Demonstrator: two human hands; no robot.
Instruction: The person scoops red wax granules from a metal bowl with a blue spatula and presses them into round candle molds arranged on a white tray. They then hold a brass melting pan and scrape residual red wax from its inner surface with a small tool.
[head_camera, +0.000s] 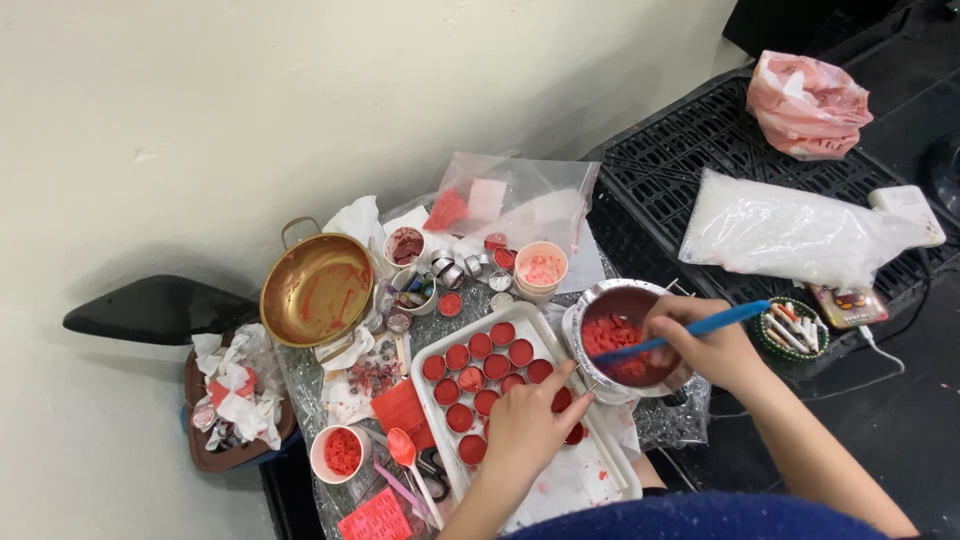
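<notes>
Cluttered work surface against a pale wall. Brass pan (316, 290) w/ two handles sits far left-centre, red streaks inside. Left of it, a brown tray (205, 455) stuffed w/ crumpled stained tissues. Nearer the person: small cup of red crumbs (341, 452), a red spoon (403, 450), red paper squares. Beyond the tray: several paper cups (541, 268), small round tins, a clear zip bag (520, 200) w/ red and pink pieces. To the right, a black grid crate (700, 140) carries a pink plastic bag (808, 103) and a clear bag of white granules (785, 232); a small green basket (792, 330) of short sticks sits just beside the metal pot.

White tray (600, 470) holds rows of round red-filled tins (480, 365), centre of view.

Left hand (525, 425) lies over the tray's near right part, fingers loosely curled, forefinger stretched toward the pot rim; it covers a few tins, and whether it actually pinches one can't be told from here.

Right hand (705, 345) is closed around a blue stick (690, 330), tip down in the metal pot (625, 340), which holds red lumps and stands just right of the tray.
</notes>
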